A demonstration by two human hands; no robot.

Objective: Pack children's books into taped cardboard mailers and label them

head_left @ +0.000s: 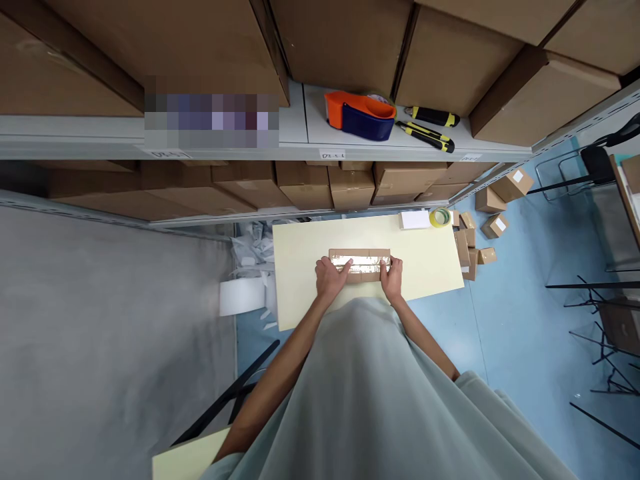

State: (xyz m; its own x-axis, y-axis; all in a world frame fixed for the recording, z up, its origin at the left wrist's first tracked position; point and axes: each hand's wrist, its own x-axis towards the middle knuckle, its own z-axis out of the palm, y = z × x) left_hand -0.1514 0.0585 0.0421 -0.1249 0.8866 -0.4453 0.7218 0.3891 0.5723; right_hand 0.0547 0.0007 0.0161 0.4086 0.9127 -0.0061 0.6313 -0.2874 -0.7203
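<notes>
A small cardboard box [359, 277] lies on the pale yellow table [300, 293] in front of me, with shiny clear tape [367, 261] along its top. My left hand [331, 279] grips the box's left end, its thumb pressed on the taped top. At the opposite end my right hand [392, 277] holds the box the same way, thumb on the tape and fingers around the side. The undersides of the fingers are hidden.
On the table's far right are a white pad or box [415, 221] and a tape roll [441, 217]. A shelf [295, 152] above carries large cartons, an orange-blue tape dispenser [361, 117] and utility knives [433, 117]. Small boxes [495, 226] lie on the floor; a white roll [243, 297] stands left.
</notes>
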